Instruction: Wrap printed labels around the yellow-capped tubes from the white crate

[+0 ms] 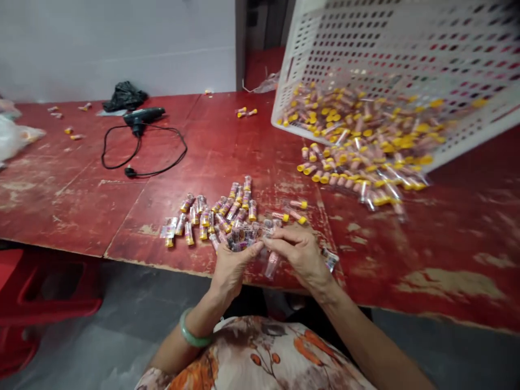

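L hand [232,264] & R hand [299,252] pinched printed film sleeves [246,233]. These were prob. v. light, floppy, slippery, best held at edges.

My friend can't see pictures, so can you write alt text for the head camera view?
A person's left hand and right hand hold small printed wrappers over a worn red table. Yellow-capped tubes lie just beyond; at the right, many more lie in and before a tilted white basket. A corded black dryer-like tool lies farther back, left.
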Demonstrator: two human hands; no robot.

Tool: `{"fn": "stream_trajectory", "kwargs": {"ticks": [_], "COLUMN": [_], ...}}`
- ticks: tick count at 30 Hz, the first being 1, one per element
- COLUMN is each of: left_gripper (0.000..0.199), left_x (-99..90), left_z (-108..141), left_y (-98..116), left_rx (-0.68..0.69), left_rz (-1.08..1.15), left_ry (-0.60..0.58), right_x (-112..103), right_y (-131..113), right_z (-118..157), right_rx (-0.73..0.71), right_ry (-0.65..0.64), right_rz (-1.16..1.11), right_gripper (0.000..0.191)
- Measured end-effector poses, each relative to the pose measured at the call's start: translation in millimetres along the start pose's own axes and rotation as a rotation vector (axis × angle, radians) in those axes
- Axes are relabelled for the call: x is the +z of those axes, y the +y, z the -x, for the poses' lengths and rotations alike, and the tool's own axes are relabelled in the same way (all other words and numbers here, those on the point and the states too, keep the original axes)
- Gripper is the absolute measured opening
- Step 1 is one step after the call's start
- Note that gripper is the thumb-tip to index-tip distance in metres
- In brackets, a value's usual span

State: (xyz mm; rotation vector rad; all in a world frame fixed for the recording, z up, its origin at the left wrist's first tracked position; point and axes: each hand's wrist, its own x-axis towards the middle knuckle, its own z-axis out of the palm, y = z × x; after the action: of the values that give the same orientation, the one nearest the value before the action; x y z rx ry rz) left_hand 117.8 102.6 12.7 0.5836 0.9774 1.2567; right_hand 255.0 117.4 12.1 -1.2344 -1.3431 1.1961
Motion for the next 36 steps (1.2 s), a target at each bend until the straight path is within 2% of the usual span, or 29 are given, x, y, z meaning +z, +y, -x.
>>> {"fn": "stream_trajectory", "kwargs": {"ticks": [2,7,10,13,16,20,26,30,36], "left_gripper": [0.036,0.039,0.038,0.036,0.038,0.038,0.035,0.032,0.037], "left_x": [6.2,11.9,14.9,19.3,21.9,21.0,21.0,20.4,17.6], "left_z": [6.1,9.8,8.6,7.5,6.8,6.0,6.8,9.5,10.6], "left_y": [-2.2,-4.3,-6.6,-9.5,-13.3,-18.1,-20.0,-21.1,-24.3], "left_rx": [-0.073,-0.145,-0.106,-0.046,-0.058,-0.119,-0.202,-0.258,-0.287], "left_rz": [-0.027,-0.117,-0.114,-0.034,0.024,0.097,0.198,0.269,0.344], "left_ry": [-0.052,-0.067,-0.022,0.048,0.101,0.144,0.133,0.124,0.096], "right_x": [-14.4,-45.0,-59.8,-68.7,-64.4,-44.7,-29.7,-26.8,-21.3], "right_y": [-1.2,-7.5,-10.6,-6.8,1.6,10.5,18.8,23.1,32.5], "right_z": [1.8,1.9,14.9,42.5,72.9,93.6,84.2,81.3,82.1], "right_rx": [-0.029,-0.014,-0.077,-0.083,-0.111,-0.287,-0.634,-0.747,-0.885], "right_ry": [-0.007,-0.181,-0.090,-0.004,-0.007,0.141,0.341,0.437,0.485], "right_rz": [0.063,0.121,0.097,-0.061,-0.207,-0.044,0.299,0.477,0.721], "right_gripper": [0.027,0.024,0.019,0.014,0.014,0.018,0.030,0.037,0.042]}}
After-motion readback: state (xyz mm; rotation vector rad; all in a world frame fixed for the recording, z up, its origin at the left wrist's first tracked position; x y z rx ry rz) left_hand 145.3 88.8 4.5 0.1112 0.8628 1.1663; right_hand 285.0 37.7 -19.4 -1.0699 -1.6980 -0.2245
